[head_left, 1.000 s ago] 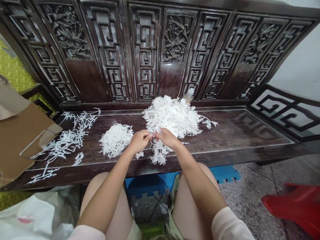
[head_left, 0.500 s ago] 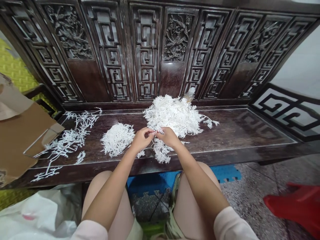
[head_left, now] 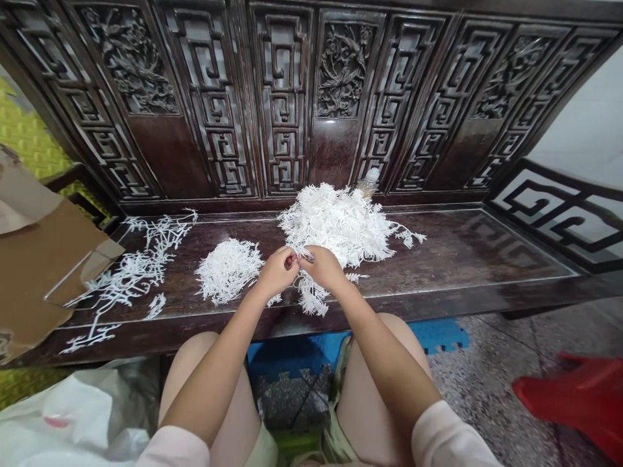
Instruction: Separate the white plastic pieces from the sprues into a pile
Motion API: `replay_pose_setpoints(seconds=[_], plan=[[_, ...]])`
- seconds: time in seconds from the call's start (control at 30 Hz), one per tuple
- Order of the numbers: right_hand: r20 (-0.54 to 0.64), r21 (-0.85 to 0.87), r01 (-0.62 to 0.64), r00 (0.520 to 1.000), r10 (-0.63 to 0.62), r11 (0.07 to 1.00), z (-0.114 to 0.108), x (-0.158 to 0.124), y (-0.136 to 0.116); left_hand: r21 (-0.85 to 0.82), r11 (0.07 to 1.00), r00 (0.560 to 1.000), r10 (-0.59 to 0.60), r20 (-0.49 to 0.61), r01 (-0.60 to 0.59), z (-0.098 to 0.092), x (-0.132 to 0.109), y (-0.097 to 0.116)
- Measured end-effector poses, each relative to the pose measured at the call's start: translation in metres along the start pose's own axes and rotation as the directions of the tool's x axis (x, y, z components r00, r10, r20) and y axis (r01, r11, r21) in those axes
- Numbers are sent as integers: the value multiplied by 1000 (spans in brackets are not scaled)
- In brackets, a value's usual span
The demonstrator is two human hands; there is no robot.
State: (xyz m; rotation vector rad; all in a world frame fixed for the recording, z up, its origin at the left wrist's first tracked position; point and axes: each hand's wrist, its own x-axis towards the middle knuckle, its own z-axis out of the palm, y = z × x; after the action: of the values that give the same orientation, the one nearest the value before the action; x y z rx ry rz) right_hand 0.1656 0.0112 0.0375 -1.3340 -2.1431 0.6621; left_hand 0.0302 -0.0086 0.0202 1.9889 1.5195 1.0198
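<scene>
My left hand and my right hand meet at the front of a large heap of white branching plastic sprigs. Both are closed, fingertips nearly touching, pinching a white plastic sprig between them. Part of that sprig is hidden by the fingers. Below my hands a white cluster lies at the bench's front edge; I cannot tell whether it joins the held piece. To the left of my left hand sits a smaller heap of short white sprigs.
Longer bare white branches lie at the left of the dark wooden bench. Beside them stands a brown cardboard piece. A clear bottle is behind the large heap. A white plastic bag and a red object are lower down.
My hands have turned slightly, and the fingers of my left hand have curled in more. Both remain at the same place before the large heap.
</scene>
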Motion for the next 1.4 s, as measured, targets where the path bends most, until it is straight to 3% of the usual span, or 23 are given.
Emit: replay_pose_setpoints(seconds=[0.27, 0.5, 0.6, 0.67, 0.73, 0.8, 0.87, 0.93, 1.03, 1.13, 1.27, 1.33, 1.4], plan=[[-98, -71, 32, 994, -39, 997, 2, 3, 2, -65, 998, 994, 9, -112, -16, 7, 2, 3], [-208, -71, 34, 977, -48, 997, 6, 3, 1, -186, 982, 979, -74, -192, 38, 9, 0, 9], [-299, 1, -153, 943, 146, 988, -2, 11, 16, -331, 941, 986, -111, -121, 66, -1, -8, 24], [-266, 139, -257, 921, 286, 956, -10, 16, 27, -381, 921, 992, -108, -59, 77, -11, -10, 28], [-189, 283, -225, 940, 284, 932, -17, 18, 34, -296, 949, 993, -121, -14, 112, -20, -6, 17], [-115, 391, -171, 966, 232, 905, -18, 15, 35, -50, 979, 981, -196, 16, 196, -29, 3, -9], [-44, 456, -164, 978, 206, 875, -15, 11, 31, 281, 901, 939, -343, 1, 329, -37, 10, -43], [23, 498, -196, 977, 213, 845, -11, 7, 25, 474, 722, 832, -553, -42, 504, -43, 12, -76], [95, 538, -268, 961, 258, 799, -7, 6, 17, 521, 582, 722, -685, -100, 625, -47, 6, -105], [128, 539, -314, 948, 292, 782, -8, 7, 14, 513, 542, 682, -722, -121, 665, -44, 3, -109], [134, 548, -303, 952, 276, 780, -11, 6, 14, 448, 638, 720, -694, -19, 626, -36, 14, -84], [130, 557, -288, 957, 260, 779, -12, 6, 13, 311, 775, 799, -597, 75, 550, -35, 17, -61], [129, 561, -268, 963, 237, 783, -12, 5, 12, 81, 916, 908, -400, 124, 392, -35, 13, -33]])
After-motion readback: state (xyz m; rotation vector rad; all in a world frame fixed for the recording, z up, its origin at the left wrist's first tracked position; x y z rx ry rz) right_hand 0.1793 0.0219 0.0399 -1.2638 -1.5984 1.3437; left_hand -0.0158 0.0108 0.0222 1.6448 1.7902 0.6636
